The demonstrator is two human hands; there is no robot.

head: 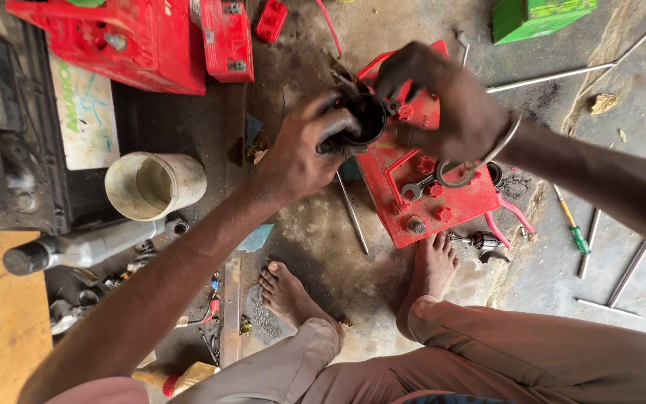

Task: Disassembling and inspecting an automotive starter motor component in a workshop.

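My left hand (297, 150) grips a black cylindrical motor housing (364, 120), holding it above a red battery (428, 191) that lies on the floor. My right hand (450, 97) is closed over the housing's open end, fingers curled at its rim. A metal bangle hangs on my right wrist. A spanner (416, 187) rests on top of the red battery. What my right fingers pinch is hidden.
More red batteries (136, 41) lie at the top left, a green box (540, 15) at the top right. A white plastic cup (155, 185) and a grey tool (87, 247) sit left. Metal rods (555, 75) and a green screwdriver (571, 224) lie right. My bare feet (289, 292) rest below.
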